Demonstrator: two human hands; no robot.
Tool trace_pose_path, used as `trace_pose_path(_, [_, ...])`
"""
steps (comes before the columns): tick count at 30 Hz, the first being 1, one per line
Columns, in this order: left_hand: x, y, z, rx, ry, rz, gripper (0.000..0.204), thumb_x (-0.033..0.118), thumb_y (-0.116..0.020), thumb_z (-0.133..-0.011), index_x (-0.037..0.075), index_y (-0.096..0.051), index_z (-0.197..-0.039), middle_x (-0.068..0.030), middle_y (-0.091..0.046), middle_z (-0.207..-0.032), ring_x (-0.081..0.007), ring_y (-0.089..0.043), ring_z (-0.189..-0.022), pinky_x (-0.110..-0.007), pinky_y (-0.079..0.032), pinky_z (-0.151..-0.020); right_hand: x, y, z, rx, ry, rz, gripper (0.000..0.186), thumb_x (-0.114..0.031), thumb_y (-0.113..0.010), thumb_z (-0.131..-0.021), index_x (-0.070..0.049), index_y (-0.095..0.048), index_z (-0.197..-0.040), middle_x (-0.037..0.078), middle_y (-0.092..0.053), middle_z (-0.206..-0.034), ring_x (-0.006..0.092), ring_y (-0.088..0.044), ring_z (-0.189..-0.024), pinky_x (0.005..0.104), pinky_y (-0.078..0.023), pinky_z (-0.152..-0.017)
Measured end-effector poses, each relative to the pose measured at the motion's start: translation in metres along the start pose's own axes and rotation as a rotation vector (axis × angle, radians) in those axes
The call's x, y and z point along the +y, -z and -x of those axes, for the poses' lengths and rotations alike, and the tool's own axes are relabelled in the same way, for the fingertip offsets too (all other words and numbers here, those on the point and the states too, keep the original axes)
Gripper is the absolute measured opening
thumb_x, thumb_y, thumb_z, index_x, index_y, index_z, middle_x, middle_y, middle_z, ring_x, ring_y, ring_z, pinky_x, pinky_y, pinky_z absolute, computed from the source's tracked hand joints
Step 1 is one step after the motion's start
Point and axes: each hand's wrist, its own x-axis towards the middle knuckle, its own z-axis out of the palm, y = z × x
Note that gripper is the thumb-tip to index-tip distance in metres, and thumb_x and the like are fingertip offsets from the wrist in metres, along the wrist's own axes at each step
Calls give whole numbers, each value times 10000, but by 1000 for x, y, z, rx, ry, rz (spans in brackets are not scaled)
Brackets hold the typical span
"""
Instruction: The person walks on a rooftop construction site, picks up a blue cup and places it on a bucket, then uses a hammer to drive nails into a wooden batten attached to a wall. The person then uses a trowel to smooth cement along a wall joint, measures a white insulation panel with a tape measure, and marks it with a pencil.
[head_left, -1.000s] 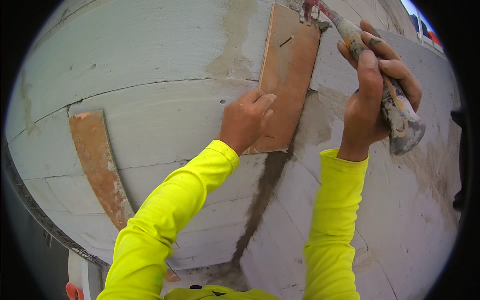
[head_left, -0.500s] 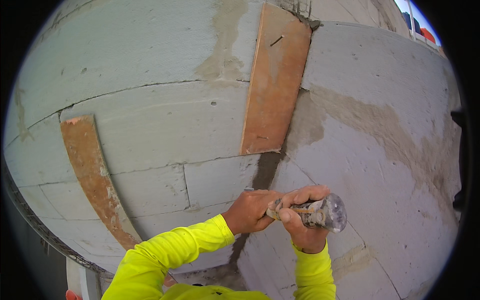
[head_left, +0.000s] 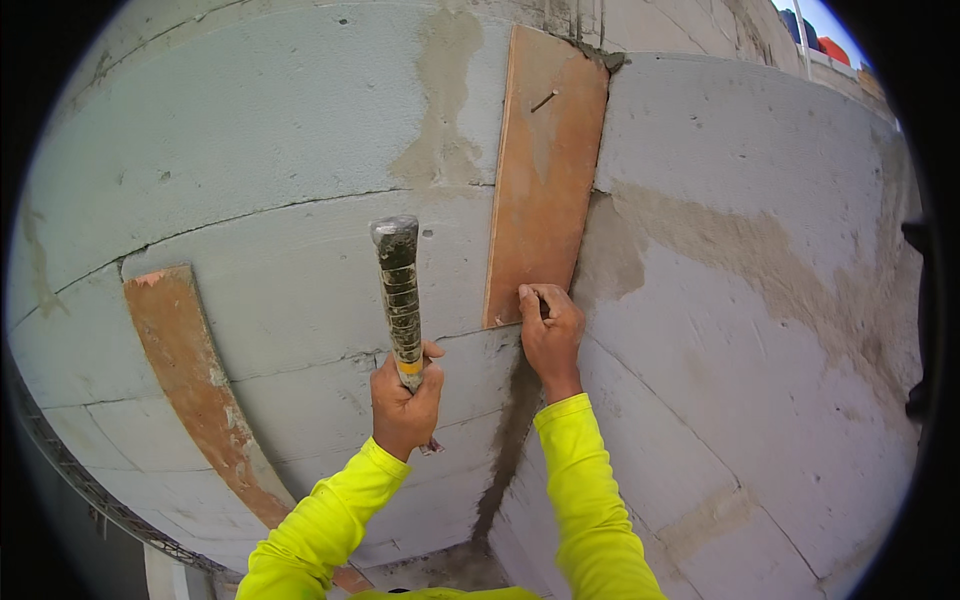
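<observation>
My left hand (head_left: 405, 400) is closed around what looks like a hammer (head_left: 402, 300). Its dark, taped handle points up, and a bit of metal shows below the fist; the rest is hidden. To the right, my right hand (head_left: 550, 335) pinches at the lower end of an orange-brown board (head_left: 550, 180) on the wall. What lies between those fingertips is hidden; a small nail-like piece showed near that spot earlier. Another nail (head_left: 544, 101) sticks out of the board's upper part.
A second, worn board (head_left: 190, 370) leans along the block wall (head_left: 300, 270) at left. The right-hand wall (head_left: 740, 330) meets it at a corner with a dark mortar joint (head_left: 507, 450). Dried mortar smears (head_left: 440, 100) mark the blocks.
Both hands were together on the hammer lower down. My right hand has let go and moved up to the board; my left hand has moved left with the hammer, its handle now upright.
</observation>
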Motion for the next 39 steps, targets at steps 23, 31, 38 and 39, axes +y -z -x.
trace_pose_path(23, [-10, -55, -100, -29, -13, 164, 304, 72, -518, -946, -51, -539, -1223, -120, -713, -1114, -69, -532, -543, -222, -445, -494, -9, 1, 0, 12, -124, -50, 112, -77, -685, -887, 30, -682, -851, 144, -694, -796, 242, -670, -691, 323, -502, -638])
trace_pose_path(31, [-10, -50, -99, -33, 8, 213, 285, 65, -555, -929, -76, -588, -1175, -126, -734, -1050, -150, -662, -935, -290, -503, -884, -11, 2, 1, -9, -150, -109, 145, -94, -671, -907, 40, -675, -852, 119, -688, -762, 193, -649, -665, 304, -497, -631])
trace_pose_path(38, [-7, -46, -101, -113, 18, 208, 301, 61, -492, -963, -68, -522, -1233, -129, -696, -1152, -69, -532, -534, -226, -446, -495, -14, 2, -1, 5, -82, -19, 123, -82, -673, -903, 30, -682, -851, 122, -680, -746, 198, -656, -665, 304, -497, -628])
trace_pose_path(39, [-7, -45, -101, -123, 22, 196, 305, 60, -479, -970, -66, -508, -1246, -128, -689, -1170, -51, -504, -454, -211, -433, -419, -16, 3, -1, 2, -58, 2, 120, -81, -674, -901, 29, -683, -852, 125, -682, -749, 206, -659, -666, 307, -500, -629])
